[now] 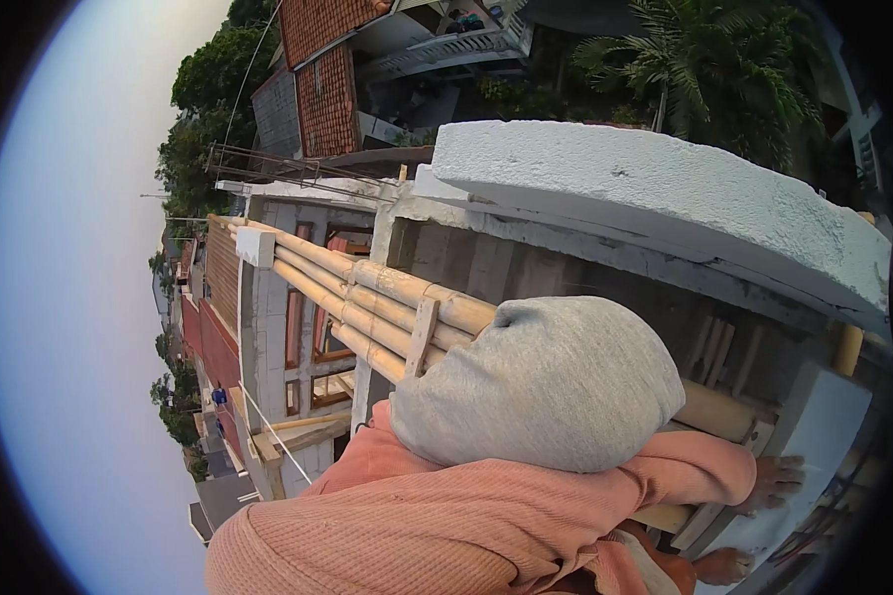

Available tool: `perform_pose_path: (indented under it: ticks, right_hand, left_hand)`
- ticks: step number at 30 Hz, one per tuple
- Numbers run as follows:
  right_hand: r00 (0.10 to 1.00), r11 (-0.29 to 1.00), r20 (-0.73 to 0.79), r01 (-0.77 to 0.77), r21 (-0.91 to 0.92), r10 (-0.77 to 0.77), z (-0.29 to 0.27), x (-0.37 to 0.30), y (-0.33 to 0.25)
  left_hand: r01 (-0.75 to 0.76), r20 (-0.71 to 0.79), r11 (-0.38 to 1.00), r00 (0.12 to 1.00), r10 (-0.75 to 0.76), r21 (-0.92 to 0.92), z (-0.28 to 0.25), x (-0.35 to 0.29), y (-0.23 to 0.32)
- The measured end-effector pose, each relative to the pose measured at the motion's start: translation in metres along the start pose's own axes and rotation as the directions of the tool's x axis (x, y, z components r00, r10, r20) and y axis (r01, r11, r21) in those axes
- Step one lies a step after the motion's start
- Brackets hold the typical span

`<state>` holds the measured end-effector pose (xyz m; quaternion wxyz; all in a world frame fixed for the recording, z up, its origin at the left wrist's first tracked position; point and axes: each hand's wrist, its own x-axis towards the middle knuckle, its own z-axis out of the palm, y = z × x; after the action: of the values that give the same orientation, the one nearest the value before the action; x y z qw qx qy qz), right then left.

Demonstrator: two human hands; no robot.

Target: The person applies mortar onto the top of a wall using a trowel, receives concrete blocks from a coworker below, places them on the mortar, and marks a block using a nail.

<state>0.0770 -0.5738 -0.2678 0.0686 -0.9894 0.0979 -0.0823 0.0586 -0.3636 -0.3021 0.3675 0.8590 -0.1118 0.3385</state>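
Neither my left hand nor my right hand shows in the head view. A co-worker in a salmon-coloured ribbed sweater [397,521] and a grey cloth head covering [556,382] fills the lower middle, close in front. One hand of the co-worker [769,486] rests with spread fingers on a smooth white block [824,426] at the right. Below it shows a second bare patch of skin [724,565]; whether it is a hand or a foot I cannot tell.
Several bamboo poles [367,302] run from the co-worker toward the far left, crossed by a short wooden batten [422,337]. A rough white block wall [655,198] curves across the upper right. Unfinished walls [268,327], tiled roofs [327,99] and a palm [704,59] lie beyond, far below.
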Motion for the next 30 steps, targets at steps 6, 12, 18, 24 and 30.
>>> perform_pose_path:
  ticks: [6,12,18,24,30]
  right_hand:
    - [0.997,0.998,-0.076,-0.033,-0.056,0.029,-0.019,-0.019,-0.036]
    - [0.956,0.990,-0.259,0.132,-0.042,-0.138,0.004,-0.016,-0.042]
    - [0.920,0.993,-0.377,0.122,0.008,-0.110,-0.011,-0.021,-0.032]
    - [0.933,0.979,-0.356,0.113,0.170,-0.046,-0.013,-0.031,-0.033]
    - [0.932,0.950,-0.318,0.242,0.195,-0.172,-0.026,-0.028,-0.036]
  left_hand:
    - [0.091,0.140,0.996,0.986,-0.087,-0.023,-0.047,-0.015,0.001]
    - [0.058,0.450,0.994,0.888,-0.092,0.089,-0.102,-0.008,-0.015]
    - [-0.036,0.539,0.994,0.842,-0.026,0.104,-0.099,0.001,-0.007]
    - [-0.021,0.603,0.994,0.796,-0.047,0.105,-0.114,-0.001,-0.003]
    - [-0.036,0.571,0.986,0.818,-0.065,0.163,-0.117,0.001,-0.006]
